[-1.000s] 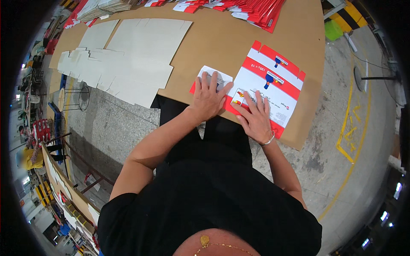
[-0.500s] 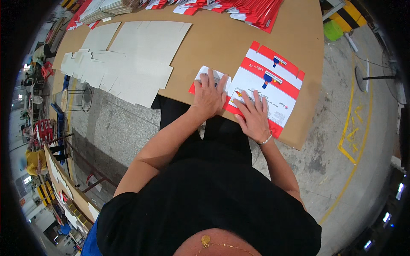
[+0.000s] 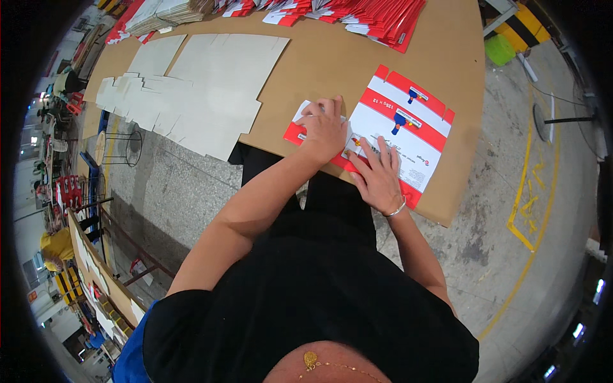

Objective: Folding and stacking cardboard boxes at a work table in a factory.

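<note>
A flat printed carton blank in red, white and blue lies at the table's near edge, its cut flaps toward the far side. My right hand rests palm down on its lower part, fingers spread; a bracelet circles that wrist. My left hand presses on the smaller left panel of red and white card, its fingers bent but apart, nothing visibly gripped. Part of that panel is hidden under the hand. I cannot tell whether the panel is joined to the blank.
The brown table holds overlapping plain grey-white card sheets to the left. Along its far side lie a fanned pile of red and white cartons and a bundled stack. A stool and a fan stand are on the floor.
My left hand has shifted a little to the right, and its fingers have bent from lying flat. My right hand stays nearly in place on the carton blank.
</note>
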Tool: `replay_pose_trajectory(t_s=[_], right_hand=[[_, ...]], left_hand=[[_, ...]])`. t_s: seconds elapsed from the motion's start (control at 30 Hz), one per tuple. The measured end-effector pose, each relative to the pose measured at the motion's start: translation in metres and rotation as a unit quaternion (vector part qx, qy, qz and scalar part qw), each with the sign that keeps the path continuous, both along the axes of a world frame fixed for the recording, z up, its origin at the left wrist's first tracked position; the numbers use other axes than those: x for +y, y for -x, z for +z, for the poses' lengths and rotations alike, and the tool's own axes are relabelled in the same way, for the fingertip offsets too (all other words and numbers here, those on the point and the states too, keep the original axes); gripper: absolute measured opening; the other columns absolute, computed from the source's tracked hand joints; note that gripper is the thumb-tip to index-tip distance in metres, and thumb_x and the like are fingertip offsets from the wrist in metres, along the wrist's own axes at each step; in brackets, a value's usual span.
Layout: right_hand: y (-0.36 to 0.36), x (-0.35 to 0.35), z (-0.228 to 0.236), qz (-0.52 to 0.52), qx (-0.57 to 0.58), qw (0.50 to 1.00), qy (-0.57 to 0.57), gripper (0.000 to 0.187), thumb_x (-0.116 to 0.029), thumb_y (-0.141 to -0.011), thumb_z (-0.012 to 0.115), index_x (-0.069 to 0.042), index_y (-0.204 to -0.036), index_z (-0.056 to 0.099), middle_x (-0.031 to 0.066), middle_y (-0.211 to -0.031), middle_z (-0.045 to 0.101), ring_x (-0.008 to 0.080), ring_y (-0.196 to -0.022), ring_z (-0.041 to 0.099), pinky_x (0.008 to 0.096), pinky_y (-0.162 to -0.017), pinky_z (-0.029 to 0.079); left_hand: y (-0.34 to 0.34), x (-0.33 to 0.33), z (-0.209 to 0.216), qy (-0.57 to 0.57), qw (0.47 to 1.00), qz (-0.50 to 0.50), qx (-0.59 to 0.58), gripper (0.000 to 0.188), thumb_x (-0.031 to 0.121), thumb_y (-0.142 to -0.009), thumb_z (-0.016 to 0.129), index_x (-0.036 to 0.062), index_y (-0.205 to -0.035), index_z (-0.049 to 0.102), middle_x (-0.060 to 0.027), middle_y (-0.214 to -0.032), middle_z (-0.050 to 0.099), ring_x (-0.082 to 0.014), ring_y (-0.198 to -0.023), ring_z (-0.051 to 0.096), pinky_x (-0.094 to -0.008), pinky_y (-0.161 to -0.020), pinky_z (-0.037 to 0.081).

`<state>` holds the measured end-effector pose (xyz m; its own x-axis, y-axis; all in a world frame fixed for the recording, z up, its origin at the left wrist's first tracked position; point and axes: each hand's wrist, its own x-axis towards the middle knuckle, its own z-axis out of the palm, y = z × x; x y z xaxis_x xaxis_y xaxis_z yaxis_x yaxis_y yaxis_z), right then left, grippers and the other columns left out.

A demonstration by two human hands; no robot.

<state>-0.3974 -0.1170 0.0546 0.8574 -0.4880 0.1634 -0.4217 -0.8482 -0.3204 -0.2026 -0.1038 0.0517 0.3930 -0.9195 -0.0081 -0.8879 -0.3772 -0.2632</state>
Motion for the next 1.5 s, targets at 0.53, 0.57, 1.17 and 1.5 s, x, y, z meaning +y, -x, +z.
replay_pose_trajectory(t_s=[0.53,0.57,1.17,1.5], right_hand=[[0.174,-0.101,-0.006,-0.4,-0.271,0.838,-0.253,0.069,-0.007,-0.086,0.069,-0.012,-0.15,0.044,0.018,-0.135,0.058,0.0303,-0.116,0.062,0.0442,-0.102,0.048],[0.188,-0.108,0.0,-0.379,-0.298,0.803,-0.349,0.075,-0.007,-0.085,0.071,-0.011,-0.153,0.039,0.0172,-0.134,0.059,0.0262,-0.114,0.063,0.0406,-0.099,0.05],[-0.052,-0.455,-0.065,-0.287,-0.108,0.937,-0.168,0.069,-0.03,-0.087,0.075,-0.002,-0.145,0.048,0.0192,-0.13,0.065,0.0274,-0.115,0.066,0.0368,-0.097,0.051],[-0.151,-0.398,-0.035,-0.13,-0.448,0.715,-0.521,0.081,-0.06,-0.101,0.04,0.001,-0.154,0.032,0.0157,-0.16,0.035,0.0272,-0.144,0.038,0.0357,-0.119,0.028]], left_hand=[[-0.092,0.055,-0.028,0.261,0.949,-0.077,0.161,0.054,0.036,-0.092,0.061,0.0141,-0.141,0.053,-0.0182,-0.143,0.045,-0.0399,-0.135,0.039,-0.0638,-0.11,0.027],[-0.093,0.056,-0.03,0.266,0.943,-0.074,0.188,0.053,0.033,-0.091,0.062,0.0139,-0.14,0.054,-0.0176,-0.143,0.045,-0.0394,-0.135,0.038,-0.0643,-0.111,0.025],[-0.082,0.046,-0.012,0.237,0.943,-0.042,0.228,0.055,0.029,-0.087,0.062,0.0127,-0.139,0.053,-0.021,-0.146,0.04,-0.042,-0.138,0.035,-0.0643,-0.114,0.021],[-0.087,0.053,-0.003,0.202,0.956,-0.011,0.211,0.056,0.029,-0.086,0.062,0.0133,-0.138,0.053,-0.0218,-0.144,0.041,-0.0414,-0.138,0.035,-0.0637,-0.113,0.02]])
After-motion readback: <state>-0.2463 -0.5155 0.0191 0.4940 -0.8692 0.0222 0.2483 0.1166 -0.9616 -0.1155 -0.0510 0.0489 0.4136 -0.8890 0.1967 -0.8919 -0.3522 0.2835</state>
